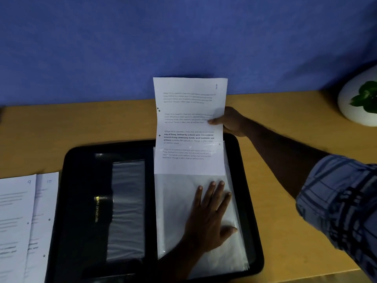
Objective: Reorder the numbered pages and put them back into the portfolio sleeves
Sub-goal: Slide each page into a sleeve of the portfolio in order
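The page (189, 123) is a thin white sheet with four blocks of printed text, small dark punch holes near its left edge and a handwritten mark in the upper right corner that is too blurred to read. It stands almost upright over the far end of the open portfolio (81, 180). Its lower part looks hazy, as if it is already under the film of the clear sleeve (177, 211).

The right hand (230, 121) pinches the page at its right edge, with the thumb on the front and the fingers behind. The left hand (210, 213) lies flat on the sleeve with straight, spread fingers and presses it down. The sleeve is glossy, slightly wrinkled plastic.

The portfolio is black with rounded corners. Its left half has gold lettering (97, 209) and a shiny plastic pocket (128, 209). Just beside its left edge lie loose pages (18, 221), marked 9 and 10.

Everything rests on a smooth, light brown wooden table (285, 123) against a matt blue wall (183, 37). At the far right stands a round white pot (350, 107) with a green plant (367, 97). The right arm has a blue checked cuff (342, 201).
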`<state>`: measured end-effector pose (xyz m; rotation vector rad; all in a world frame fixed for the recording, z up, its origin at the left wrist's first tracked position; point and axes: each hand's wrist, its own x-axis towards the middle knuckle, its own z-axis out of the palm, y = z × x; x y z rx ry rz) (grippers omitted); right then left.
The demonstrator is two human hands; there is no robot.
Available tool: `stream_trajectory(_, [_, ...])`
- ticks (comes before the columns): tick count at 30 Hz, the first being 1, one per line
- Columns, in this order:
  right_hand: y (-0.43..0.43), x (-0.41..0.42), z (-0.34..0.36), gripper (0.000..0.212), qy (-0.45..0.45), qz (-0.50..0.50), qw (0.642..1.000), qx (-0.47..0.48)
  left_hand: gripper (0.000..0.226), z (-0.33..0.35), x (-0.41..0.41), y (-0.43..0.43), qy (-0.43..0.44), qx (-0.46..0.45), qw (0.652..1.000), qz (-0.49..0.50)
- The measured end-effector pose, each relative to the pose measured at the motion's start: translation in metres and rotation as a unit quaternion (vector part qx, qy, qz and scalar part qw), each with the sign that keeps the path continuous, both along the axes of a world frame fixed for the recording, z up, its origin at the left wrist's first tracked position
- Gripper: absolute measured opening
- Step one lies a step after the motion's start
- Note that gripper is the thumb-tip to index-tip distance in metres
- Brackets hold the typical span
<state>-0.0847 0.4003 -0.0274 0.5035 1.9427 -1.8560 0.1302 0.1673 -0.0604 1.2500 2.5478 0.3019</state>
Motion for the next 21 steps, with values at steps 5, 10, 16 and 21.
stream_trajectory(5, [0.000, -0.002, -0.001, 0.049, -0.009, 0.010, 1.000, -0.002, 0.090, 0.001, -0.004, -0.002, 0.002, 0.001, 1.000, -0.003])
stream_trajectory(10, [-0.003, -0.005, -0.003, 0.047, 0.000, -0.014, 1.000, 0.005, 0.084, 0.007, -0.017, -0.014, 0.010, 0.024, 0.999, 0.033])
stream_trajectory(16, [-0.001, -0.007, 0.000, 0.045, -0.015, 0.066, 0.998, 0.016, 0.083, 0.007, -0.039, -0.041, 0.042, -0.004, 0.996, 0.073])
stream_trajectory(21, [-0.002, -0.009, 0.006, 0.046, -0.045, 0.108, 0.993, 0.009, 0.087, 0.003, -0.053, -0.046, 0.048, -0.014, 0.994, 0.100])
